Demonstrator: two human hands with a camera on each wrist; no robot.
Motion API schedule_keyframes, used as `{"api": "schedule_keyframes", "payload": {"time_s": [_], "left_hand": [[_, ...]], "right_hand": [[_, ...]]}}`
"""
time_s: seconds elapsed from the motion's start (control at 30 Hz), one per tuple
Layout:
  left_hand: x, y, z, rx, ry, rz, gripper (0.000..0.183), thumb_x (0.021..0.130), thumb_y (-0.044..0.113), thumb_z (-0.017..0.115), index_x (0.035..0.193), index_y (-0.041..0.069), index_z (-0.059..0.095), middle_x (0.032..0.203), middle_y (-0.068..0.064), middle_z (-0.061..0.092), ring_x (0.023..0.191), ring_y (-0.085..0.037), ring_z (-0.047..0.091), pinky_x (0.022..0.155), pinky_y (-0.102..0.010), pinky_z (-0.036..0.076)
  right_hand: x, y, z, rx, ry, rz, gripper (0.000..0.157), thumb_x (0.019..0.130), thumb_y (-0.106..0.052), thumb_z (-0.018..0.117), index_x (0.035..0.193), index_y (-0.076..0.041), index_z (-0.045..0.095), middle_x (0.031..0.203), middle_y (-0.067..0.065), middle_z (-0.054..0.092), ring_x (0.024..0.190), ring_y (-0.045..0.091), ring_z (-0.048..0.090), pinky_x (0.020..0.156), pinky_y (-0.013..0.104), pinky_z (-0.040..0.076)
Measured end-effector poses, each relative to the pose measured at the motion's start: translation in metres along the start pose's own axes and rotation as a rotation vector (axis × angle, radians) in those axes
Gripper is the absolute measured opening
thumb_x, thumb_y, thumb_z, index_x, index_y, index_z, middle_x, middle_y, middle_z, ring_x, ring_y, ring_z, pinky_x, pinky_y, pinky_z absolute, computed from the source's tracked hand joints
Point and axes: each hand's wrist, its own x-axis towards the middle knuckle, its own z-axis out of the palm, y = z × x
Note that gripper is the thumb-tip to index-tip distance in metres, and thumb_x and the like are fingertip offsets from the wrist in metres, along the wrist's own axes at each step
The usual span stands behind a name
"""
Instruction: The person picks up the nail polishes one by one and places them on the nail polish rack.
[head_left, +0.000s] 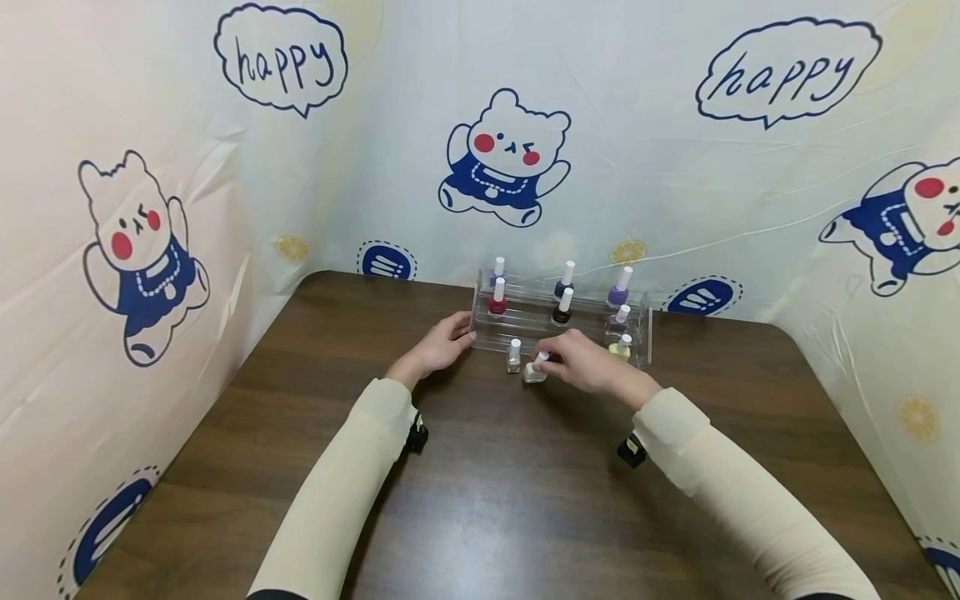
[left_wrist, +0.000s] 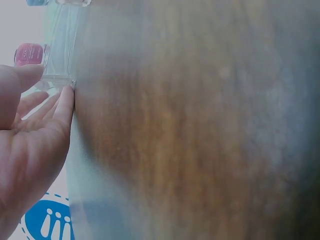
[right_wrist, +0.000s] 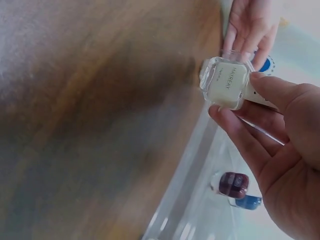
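My right hand (head_left: 581, 364) pinches the white cap of a nail polish bottle (right_wrist: 227, 84) with pale, milky polish. The bottle leans in front of the clear stepped display rack (head_left: 647, 333). Just left of it, a nail polish bottle with glittery beige polish (head_left: 513, 360) stands upright by the rack's front edge. At the rack's left end rests my left hand (head_left: 446, 342), its extended fingers (left_wrist: 62, 107) touching the clear edge. On the steps are white-capped bottles: red (head_left: 497, 303), dark brown (head_left: 562, 313), purple (head_left: 618, 293) and yellow (head_left: 620, 349) among them.
The rack stands on a brown wood-grain table (head_left: 480, 492), near its back edge. Behind and beside the table hangs a printed cloth (head_left: 630, 167) with cartoon bears. Dark wrist cameras (head_left: 632, 451) sit below both sleeves.
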Motion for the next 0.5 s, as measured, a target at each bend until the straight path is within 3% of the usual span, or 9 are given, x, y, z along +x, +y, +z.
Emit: {"api": "schedule_keyframes", "payload": {"time_s": [0.5], "left_hand": [[-0.001, 0.001, 0.000, -0.003, 0.002, -0.005, 0.054, 0.110, 0.014, 0.048, 0.159, 0.003, 0.029, 0.162, -0.019, 0.036, 0.147, -0.031, 0.039, 0.119, -0.044, 0.036]], "right_hand": [[0.001, 0.002, -0.022, -0.008, 0.085, 0.090, 0.013, 0.101, -0.014, 0.066, 0.106, -0.005, 0.074, 0.089, 0.004, 0.072, 0.070, 0.012, 0.060, 0.065, 0.030, 0.054]]}}
